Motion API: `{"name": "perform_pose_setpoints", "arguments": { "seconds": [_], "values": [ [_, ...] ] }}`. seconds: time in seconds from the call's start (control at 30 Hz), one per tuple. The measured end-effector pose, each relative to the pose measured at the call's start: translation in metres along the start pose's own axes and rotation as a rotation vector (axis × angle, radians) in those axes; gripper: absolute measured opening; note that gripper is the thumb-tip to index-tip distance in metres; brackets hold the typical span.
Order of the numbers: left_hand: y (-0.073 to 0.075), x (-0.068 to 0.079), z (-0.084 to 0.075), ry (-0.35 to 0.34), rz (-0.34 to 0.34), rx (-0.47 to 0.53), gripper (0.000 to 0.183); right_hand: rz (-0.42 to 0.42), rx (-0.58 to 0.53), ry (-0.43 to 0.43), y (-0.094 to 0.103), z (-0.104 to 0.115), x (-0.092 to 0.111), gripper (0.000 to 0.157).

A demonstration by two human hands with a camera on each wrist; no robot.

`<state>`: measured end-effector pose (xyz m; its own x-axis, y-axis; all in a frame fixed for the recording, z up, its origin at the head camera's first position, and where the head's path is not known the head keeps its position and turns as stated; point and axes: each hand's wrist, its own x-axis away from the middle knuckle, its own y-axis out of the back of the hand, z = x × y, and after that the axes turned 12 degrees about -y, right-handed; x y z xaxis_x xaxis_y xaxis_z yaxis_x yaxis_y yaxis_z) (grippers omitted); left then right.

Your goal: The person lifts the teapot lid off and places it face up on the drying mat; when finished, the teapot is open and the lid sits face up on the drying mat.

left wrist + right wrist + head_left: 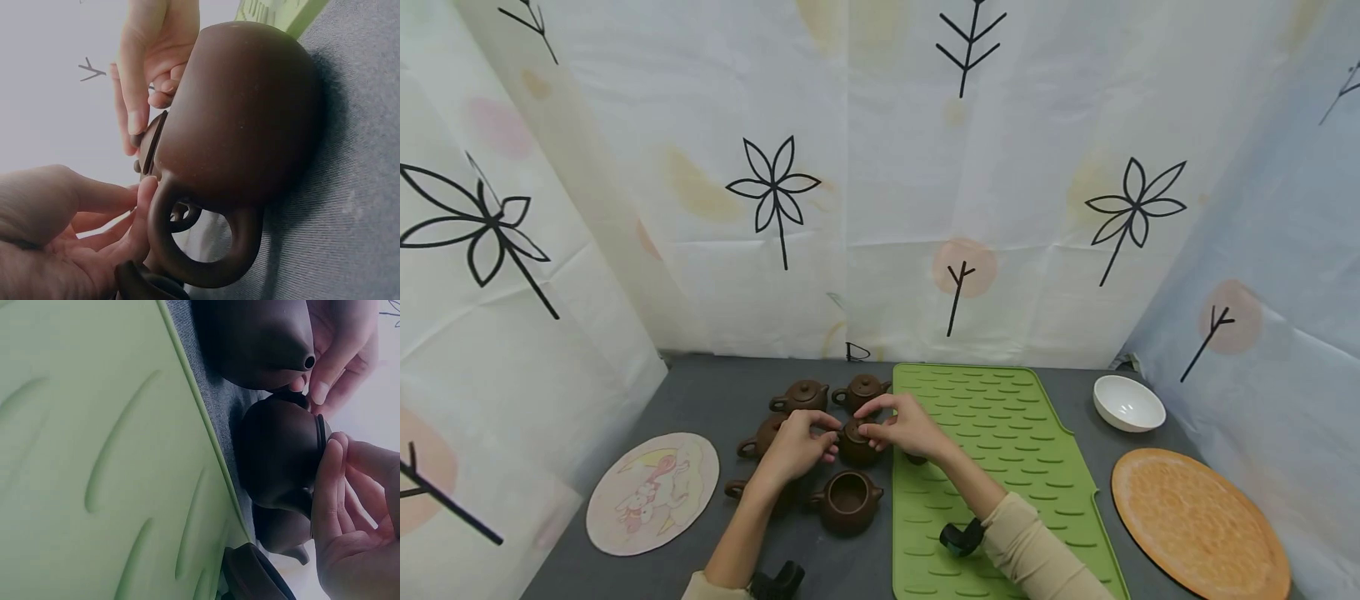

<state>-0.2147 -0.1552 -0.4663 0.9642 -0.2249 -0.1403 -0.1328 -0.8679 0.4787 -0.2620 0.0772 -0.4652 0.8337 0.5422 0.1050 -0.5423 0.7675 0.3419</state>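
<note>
Brown teapot (859, 452): right hand (904, 427) pinches lid (852, 431); left hand (801, 446) beside, grip unclear; D-like mark (848, 352) on backdrop (887, 167).

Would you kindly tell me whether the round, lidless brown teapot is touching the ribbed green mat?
Apart. In the head view, a strip of grey tabletop shows between the spout of the lidless brown teapot and the left edge of the green mat.

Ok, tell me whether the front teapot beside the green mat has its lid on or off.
Off: in the head view the front teapot stands upright with its round mouth uncovered, its hollow inside showing.
</note>
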Motion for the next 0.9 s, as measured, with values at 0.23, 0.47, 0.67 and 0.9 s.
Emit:
{"name": "perform_pose_setpoints", "arguments": {
  "seconds": [0.23,0.47,0.67,0.9],
  "values": [
    [-0.003,-0.003,0.0,0.026,-0.016,0.007,0.017,-0.008,0.01,0.013,-0.001,-0.001,0.001,0.024],
    [-0.005,-0.003,-0.002,0.037,-0.05,-0.008,0.016,-0.009,0.004,0.035,-0.002,-0.002,0.001,0.022],
    [-0.006,-0.002,-0.002,0.035,-0.053,-0.018,0.016,-0.029,-0.003,0.075,-0.002,0.0,0.003,0.022],
    [-0.006,-0.002,-0.003,0.037,-0.052,-0.024,0.017,-0.044,-0.021,0.056,0.002,0.005,0.013,0.024]
  ]
}}
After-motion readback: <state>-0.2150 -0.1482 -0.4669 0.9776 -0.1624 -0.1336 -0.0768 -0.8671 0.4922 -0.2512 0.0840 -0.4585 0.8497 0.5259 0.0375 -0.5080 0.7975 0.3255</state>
